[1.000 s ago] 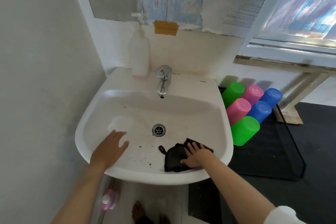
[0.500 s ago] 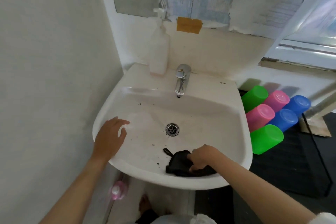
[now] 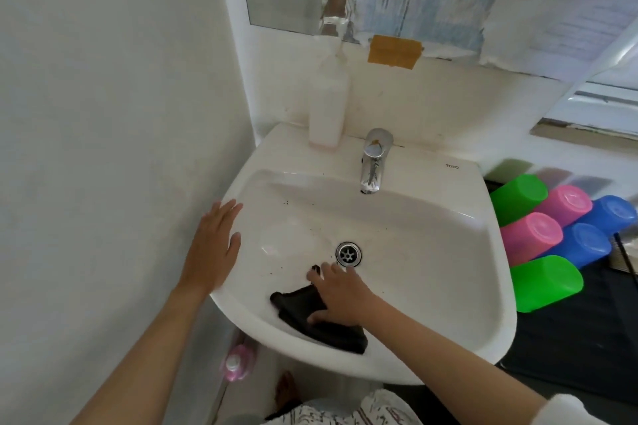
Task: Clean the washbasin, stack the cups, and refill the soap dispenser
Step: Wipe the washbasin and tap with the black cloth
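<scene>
White ceramic washbasin point(image 3: 448, 304), wall-mounted, with dark specks still scattered over the bowl, mostly on the back slope and left of the drain point(image 3: 348, 254). Cleaning looks underway, not finished.

The right hand point(image 3: 340, 295) presses a black cloth point(image 3: 324, 324) flat against the front inner wall of the bowl, just before the drain. Fingers are spread and fairly straight on top of the cloth, thumb out to the side; it reads as a flat press, not a clench. The left hand point(image 3: 212, 247) rests on the left rim of the basin, fingers straight and relaxed, holding nothing; likely bracing.

Faucet point(image 3: 374, 159) sits at the back centre; no water seen running. The soap dispenser point(image 3: 328, 97) stands upright on the back ledge left of the faucet, touching nothing else. It looks pale and close to empty, with a thin pinkish layer at the bottom, so the refill appears not yet done. A pink bottle point(image 3: 236, 360) shows on the floor below the basin's left edge, possibly the refill; cannot confirm.

Cups point(image 3: 549, 238): six plastic ones, two green, two pink, two blue, lying on their sides in a cluster on a dark mat point(image 3: 569, 348) right of the basin, touching one another but not nested. Stacking not started.

Judgement: first of three steps in progress; specks remain, cups and soap left.
</scene>
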Available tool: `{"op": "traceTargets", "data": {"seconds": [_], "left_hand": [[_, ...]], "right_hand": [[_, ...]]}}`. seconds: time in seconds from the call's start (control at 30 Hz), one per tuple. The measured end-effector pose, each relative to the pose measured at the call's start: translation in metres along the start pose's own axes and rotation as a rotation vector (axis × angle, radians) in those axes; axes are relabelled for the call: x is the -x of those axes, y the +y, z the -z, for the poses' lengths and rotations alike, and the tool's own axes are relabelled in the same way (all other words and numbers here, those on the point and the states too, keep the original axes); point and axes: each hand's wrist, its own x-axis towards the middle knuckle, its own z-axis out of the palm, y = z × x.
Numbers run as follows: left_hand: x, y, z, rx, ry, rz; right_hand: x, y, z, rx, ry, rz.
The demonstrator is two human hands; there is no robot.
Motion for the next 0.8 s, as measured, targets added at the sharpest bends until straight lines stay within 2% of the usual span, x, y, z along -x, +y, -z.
{"op": "traceTargets", "data": {"seconds": [0.03, 0.1, 0.17, 0.27, 0.4, 0.53, 0.7, 0.8], "left_hand": [[-0.004, -0.002, 0.001, 0.002, -0.009, 0.018], [-0.01, -0.008, 0.002, -0.014, -0.052, 0.025], [-0.012, -0.011, -0.001, -0.038, -0.098, 0.029], [-0.012, -0.01, -0.005, -0.044, -0.088, 0.046], [-0.012, -0.011, -0.008, -0.024, -0.064, 0.043], [-0.021, -0.004, -0.005, 0.164, 0.046, 0.152], [-0.025, -0.002, -0.009, 0.187, 0.124, 0.137], [-0.024, -0.005, -0.011, 0.185, 0.138, 0.14]], "right_hand": [[-0.001, 0.005, -0.005, 0.017, 0.064, 0.136], [-0.002, 0.012, -0.017, -0.005, 0.026, 0.354], [-0.004, 0.014, -0.036, -0.117, -0.031, 0.404], [-0.009, 0.013, -0.051, -0.292, -0.064, 0.386], [-0.022, -0.003, -0.05, -0.41, -0.045, 0.403], [-0.043, -0.029, -0.038, -0.462, 0.005, 0.366], [-0.078, -0.054, -0.024, -0.476, 0.227, 0.242], [-0.102, -0.05, -0.033, -0.409, 0.376, 0.008]]}}
